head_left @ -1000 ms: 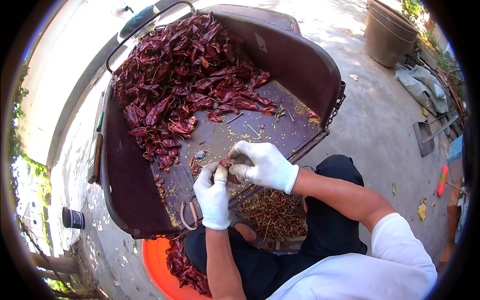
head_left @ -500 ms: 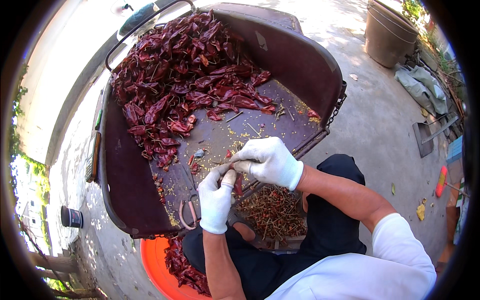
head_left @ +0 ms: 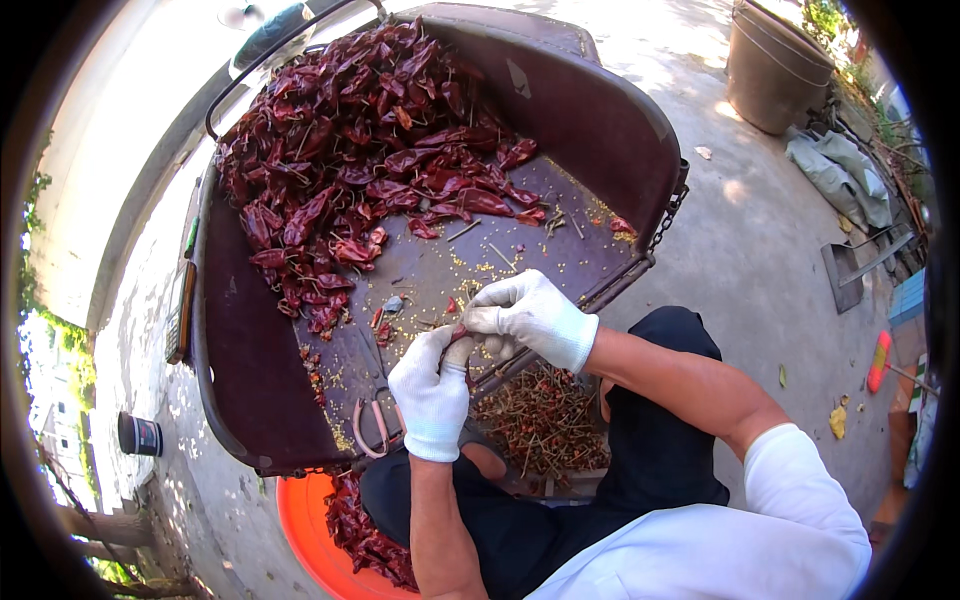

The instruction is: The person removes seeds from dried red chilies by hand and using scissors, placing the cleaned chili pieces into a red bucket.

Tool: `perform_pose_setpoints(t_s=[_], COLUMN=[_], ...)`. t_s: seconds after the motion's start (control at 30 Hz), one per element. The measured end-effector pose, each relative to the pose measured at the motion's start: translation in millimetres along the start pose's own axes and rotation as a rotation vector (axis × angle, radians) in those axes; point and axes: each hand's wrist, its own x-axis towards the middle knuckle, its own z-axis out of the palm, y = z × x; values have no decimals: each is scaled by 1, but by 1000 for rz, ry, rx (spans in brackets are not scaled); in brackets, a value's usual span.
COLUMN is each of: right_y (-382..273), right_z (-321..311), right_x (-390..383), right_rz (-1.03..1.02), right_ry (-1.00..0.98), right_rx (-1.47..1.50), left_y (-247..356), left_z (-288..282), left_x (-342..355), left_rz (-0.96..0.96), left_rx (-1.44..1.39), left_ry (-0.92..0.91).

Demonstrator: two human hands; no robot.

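Both my hands wear white gloves and meet over the near end of a dark maroon cart bed. My left hand and my right hand pinch one small dried red chili between their fingertips; most of it is hidden by the gloves. A big pile of dried red chilies fills the far left of the bed. Scissors lie on the bed just left of my left wrist.
An orange basin with chilies sits by my left knee. A heap of chili stems lies below the cart's edge. Seeds and stems litter the bed. A brown bucket stands far right, a dark can at left.
My hands stay together at the same spot; the right hand shifted slightly up and right while the fingers worked the chili.
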Motion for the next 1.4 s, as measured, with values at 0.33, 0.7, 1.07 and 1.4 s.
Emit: perform_pose_setpoints(t_s=[0.33, 0.7, 1.07, 1.4], right_y=[17, 24, 48, -22], right_z=[22, 21, 51, 3], right_x=[26, 91, 134, 58], right_rz=[46, -657, -678, -276], right_ry=[46, 287, 59, -433], right_rx=[626, -881, -1654, -995], left_y=[-6, 10, 5, 2], left_z=[10, -55, -61, -63], left_x=[6, 2, 0, 2], left_rz=[69, -478, -477, -440], left_rx=[12, -1182, -1131, -1143], left_ry=[347, 440, 417, 380])
